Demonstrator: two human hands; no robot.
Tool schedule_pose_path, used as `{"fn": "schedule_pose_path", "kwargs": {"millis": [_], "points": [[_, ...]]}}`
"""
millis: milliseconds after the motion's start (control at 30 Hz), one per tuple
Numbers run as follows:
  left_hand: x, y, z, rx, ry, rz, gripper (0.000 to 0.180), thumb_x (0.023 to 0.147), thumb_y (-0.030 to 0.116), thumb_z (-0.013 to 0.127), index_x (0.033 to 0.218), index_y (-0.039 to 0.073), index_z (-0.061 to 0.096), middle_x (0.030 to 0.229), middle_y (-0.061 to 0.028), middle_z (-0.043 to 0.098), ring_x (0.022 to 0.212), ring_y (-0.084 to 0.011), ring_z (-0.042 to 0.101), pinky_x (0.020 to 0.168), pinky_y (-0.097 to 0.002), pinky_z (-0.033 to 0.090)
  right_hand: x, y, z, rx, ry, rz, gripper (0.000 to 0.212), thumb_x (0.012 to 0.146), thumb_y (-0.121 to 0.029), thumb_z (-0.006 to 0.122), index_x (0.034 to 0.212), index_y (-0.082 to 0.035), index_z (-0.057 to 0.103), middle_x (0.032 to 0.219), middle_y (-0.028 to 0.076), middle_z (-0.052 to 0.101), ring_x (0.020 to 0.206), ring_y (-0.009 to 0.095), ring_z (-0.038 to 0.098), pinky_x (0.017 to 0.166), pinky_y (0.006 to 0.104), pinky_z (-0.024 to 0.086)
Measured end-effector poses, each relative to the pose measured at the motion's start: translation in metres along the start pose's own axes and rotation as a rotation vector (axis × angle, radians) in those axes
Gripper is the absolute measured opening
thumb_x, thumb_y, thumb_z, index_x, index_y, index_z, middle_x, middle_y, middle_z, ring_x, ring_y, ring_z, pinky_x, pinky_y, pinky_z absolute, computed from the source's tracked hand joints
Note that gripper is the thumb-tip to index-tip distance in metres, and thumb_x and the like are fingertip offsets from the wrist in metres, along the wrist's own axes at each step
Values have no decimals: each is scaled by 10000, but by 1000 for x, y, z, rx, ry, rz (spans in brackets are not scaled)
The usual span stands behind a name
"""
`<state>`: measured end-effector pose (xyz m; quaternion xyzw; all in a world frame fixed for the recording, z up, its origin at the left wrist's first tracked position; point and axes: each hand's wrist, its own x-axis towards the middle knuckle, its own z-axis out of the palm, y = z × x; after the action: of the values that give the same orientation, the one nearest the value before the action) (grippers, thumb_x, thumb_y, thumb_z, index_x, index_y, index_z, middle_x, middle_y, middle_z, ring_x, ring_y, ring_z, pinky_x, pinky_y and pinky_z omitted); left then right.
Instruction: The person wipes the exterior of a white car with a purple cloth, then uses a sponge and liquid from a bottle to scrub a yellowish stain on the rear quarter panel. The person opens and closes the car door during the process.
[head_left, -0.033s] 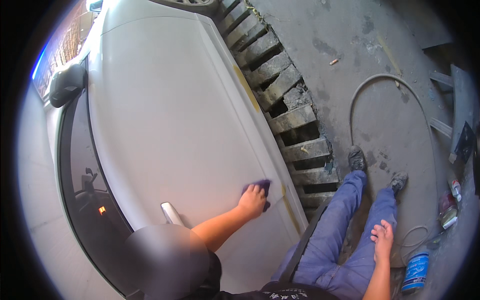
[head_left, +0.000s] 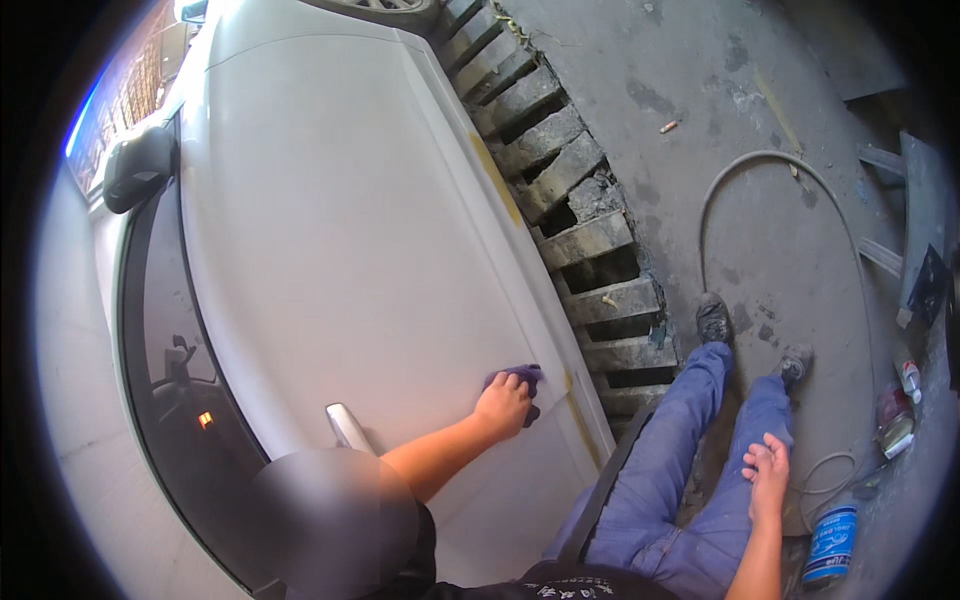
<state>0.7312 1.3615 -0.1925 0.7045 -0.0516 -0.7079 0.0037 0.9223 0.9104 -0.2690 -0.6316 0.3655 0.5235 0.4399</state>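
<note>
My left hand (head_left: 503, 405) presses a dark purple cloth (head_left: 526, 374) against the light grey side of a car (head_left: 330, 220). Its fingers are closed over the cloth, low on the door and close to the lower body crease. Up and to the left of that hand is the door handle (head_left: 347, 425). A yellowish-brown patch (head_left: 582, 420) marks the lower edge beside the cloth, and a similar patch (head_left: 495, 180) lies farther forward. My right hand (head_left: 767, 475) hangs in front of my leg, fingers loosely curled and apart, holding nothing.
Concrete drain slats (head_left: 585, 240) with dark gaps run alongside the car. A hose (head_left: 780, 154) curves over the floor near my shoes. At the right stand a blue can (head_left: 832, 545) and several small containers (head_left: 895, 420). The side mirror (head_left: 138, 170) sticks out at upper left.
The cloth's outer edge has drawn in slightly toward my left hand, and its folds look a little different. My right hand has barely moved.
</note>
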Motion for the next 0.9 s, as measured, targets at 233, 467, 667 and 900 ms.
{"fn": "schedule_pose_path", "kwargs": {"millis": [233,467,667,900], "points": [[-14,-201,-129,190,560,-764,299,859,144,582,1111,30,695,1343,-112,588,1301,-312,507,1081,-465,399,28,-10,7,36,-183,-44,393,1016,-152,542,1382,-17,489,1126,96,629,906,128,623,710,243,537],[54,-124,-43,349,376,-570,458,953,252,512,1310,-11,627,1443,-203,518,1333,-407,466,1154,-590,284,49,-74,-10,4,-175,-20,402,1016,-159,554,1384,-12,485,1144,101,614,904,132,627,689,257,553],[-7,64,18,15,10,-115,446,931,316,551,1261,53,694,1364,-111,577,1285,-323,470,1132,-475,310,49,-82,-24,-3,-164,-77,402,1019,-140,545,1393,-7,484,1123,99,621,895,129,626,701,248,550],[-47,-11,-11,-43,249,-269,351,871,225,621,1189,115,718,1436,-85,519,1362,-300,424,1170,-481,316,54,-124,-4,-42,-138,-132,391,1021,-143,541,1383,-5,498,1098,83,627,881,119,619,701,235,535]]}}
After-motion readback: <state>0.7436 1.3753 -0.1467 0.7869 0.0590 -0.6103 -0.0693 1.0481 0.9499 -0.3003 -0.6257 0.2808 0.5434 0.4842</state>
